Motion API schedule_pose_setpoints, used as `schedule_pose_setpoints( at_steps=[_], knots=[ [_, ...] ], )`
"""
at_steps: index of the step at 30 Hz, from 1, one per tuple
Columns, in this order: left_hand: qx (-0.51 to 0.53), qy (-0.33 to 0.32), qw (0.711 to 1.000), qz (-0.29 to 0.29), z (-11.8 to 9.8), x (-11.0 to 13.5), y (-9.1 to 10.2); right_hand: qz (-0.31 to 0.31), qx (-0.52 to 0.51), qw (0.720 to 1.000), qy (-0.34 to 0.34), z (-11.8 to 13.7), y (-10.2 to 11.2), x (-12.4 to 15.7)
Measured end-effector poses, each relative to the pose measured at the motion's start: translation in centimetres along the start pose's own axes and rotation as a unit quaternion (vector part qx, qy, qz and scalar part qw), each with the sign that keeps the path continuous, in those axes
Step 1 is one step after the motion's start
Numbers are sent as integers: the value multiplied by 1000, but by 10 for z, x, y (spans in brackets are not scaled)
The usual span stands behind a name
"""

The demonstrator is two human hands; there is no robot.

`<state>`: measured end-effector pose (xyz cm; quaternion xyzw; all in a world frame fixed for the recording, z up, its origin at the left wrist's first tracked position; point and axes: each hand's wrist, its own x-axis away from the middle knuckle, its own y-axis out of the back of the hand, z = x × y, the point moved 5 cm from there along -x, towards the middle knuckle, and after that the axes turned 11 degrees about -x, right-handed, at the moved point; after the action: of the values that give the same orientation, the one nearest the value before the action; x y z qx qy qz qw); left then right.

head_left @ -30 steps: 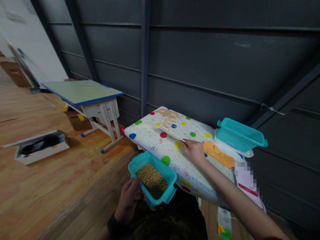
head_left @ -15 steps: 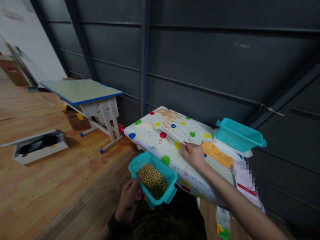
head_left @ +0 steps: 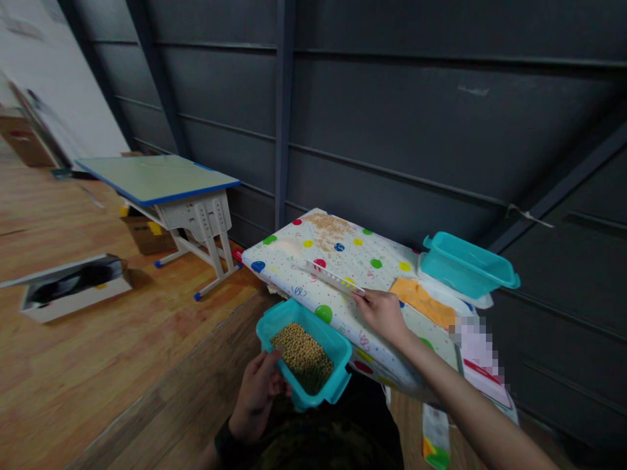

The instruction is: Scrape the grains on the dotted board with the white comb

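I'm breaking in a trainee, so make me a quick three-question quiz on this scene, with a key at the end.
1. What is the left hand holding?
2. True or false: the right hand grips the orange cloth.
3. Where do the scattered tan bits lie? A: on the green desk. B: on the dotted tablecloth. C: in the far bin.

Key:
1. A teal container with beans in it.
2. False; it holds a white strip.
3. B.
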<state>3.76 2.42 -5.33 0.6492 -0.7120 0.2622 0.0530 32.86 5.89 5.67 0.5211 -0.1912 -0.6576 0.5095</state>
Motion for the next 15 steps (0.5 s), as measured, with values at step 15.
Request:
schedule_pose_setpoints(
  at_steps=[15],
  knots=[
    [23,-5,1000,-6,-9,-4,0,4,-63,997,48,47,12,36]
  ],
)
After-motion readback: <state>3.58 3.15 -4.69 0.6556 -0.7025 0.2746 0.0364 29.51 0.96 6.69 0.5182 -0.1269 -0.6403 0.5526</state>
